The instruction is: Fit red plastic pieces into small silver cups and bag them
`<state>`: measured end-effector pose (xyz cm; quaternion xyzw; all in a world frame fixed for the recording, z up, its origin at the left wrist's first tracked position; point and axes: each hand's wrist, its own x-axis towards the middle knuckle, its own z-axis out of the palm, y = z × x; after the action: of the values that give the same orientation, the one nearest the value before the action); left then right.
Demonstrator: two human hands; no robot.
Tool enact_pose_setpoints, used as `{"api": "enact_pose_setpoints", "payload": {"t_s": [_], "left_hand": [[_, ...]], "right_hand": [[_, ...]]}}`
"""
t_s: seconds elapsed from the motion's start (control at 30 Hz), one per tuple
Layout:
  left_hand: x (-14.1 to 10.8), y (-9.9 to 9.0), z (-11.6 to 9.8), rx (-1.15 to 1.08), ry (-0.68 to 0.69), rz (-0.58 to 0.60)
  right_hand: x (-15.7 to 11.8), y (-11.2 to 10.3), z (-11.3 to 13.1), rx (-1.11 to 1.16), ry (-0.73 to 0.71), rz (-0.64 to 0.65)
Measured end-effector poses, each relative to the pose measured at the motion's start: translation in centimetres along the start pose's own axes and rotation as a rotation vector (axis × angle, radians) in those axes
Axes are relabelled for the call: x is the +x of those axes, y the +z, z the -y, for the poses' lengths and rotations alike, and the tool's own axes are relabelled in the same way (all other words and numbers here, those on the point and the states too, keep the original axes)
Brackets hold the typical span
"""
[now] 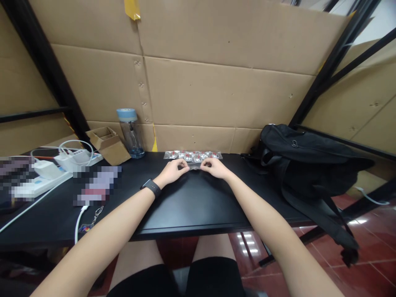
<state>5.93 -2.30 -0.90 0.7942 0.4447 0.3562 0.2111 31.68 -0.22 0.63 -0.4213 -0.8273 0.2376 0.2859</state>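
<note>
My left hand (174, 170), with a black watch on its wrist, pinches one end of a small clear plastic bag (194, 166). The opposite end is between the thumb and finger of my right hand (216, 168). Both hands rest low over the black table, level with each other. Just behind them lies a row of clear packets (193, 155) with silvery and red bits inside, along the foot of the cardboard wall. What the pinched bag contains, if anything, is too small to make out.
On the left stand a bottle with a blue lid (132, 134), an open cardboard box (109, 145) and a white power strip (66, 165) with cables. A blurred-out phone-like object (100, 185) lies nearer. At right, a black bag (309, 161) trails its strap over the table edge.
</note>
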Motion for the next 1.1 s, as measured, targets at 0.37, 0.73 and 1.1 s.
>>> {"api": "enact_pose_setpoints", "payload": {"t_s": [0.37,0.73,1.1], "left_hand": [[-0.3,1.1,-0.3,0.081,-0.230,-0.066],[-0.5,1.5,-0.7,0.397,-0.117,0.010],[-0.7,1.2,0.0,0.474,-0.035,0.043]], "right_hand": [[0.4,1.8,0.7,-0.104,0.295,0.017],[-0.5,3.1,1.2,-0.422,-0.146,0.022],[-0.5,2.9,1.8,-0.423,-0.014,-0.003]]}}
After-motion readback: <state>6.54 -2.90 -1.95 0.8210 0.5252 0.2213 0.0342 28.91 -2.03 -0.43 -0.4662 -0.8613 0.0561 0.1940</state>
